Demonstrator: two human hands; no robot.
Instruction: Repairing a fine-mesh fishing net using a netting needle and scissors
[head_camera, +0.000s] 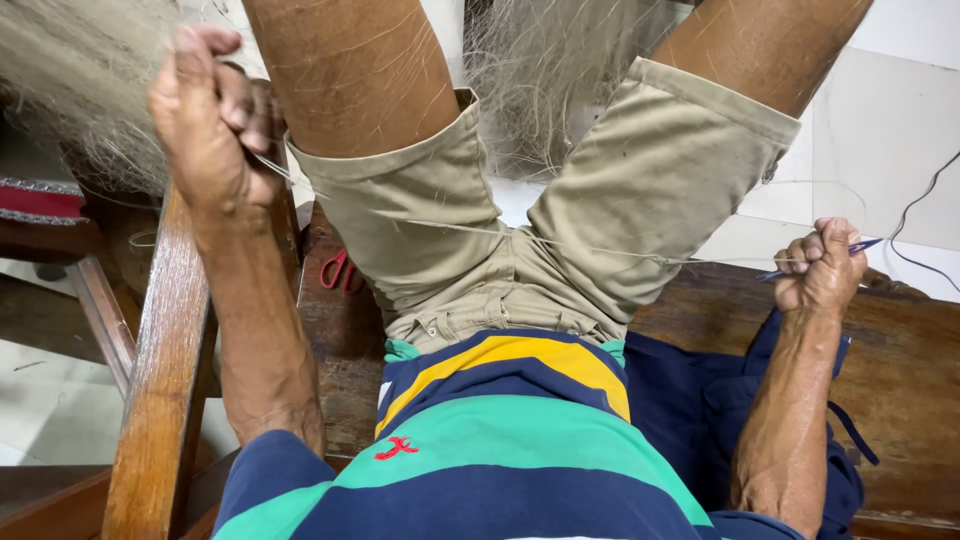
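Head view, looking down over the person's own lap: seated on a dark wooden bench (900, 350), legs apart, khaki shorts (560, 230), striped shirt (500, 450). A pale fishing net (90, 90) hangs in a fine mass at upper left and again between the knees at top centre. Left hand (210, 110) is raised beside the left knee, fingers curled shut, pinching the net's edge and the near end of a thin line (560, 245). That line runs taut across both thighs to the right hand (822, 265), which is closed in a fist around a slim blue netting needle (850, 247), its tip poking out to the right. Line is drawn tight between the two hands, so, as a judgement, a knot or mesh is at the pulling-snug stage; how much of the net is mended and how much is left cannot be told, since most of the net lies out of view. Red-handled scissors (342, 272) lie on the bench by the left thigh, untouched. Dark blue cloth (720, 400) is bunched on the bench under the right forearm. Wooden armrest (160, 370) runs under the left forearm. A dark cord (915, 215) trails over the pale floor tiles (880, 120) at right. No containers in view: no box, basket or bowl, nothing holding spare line.
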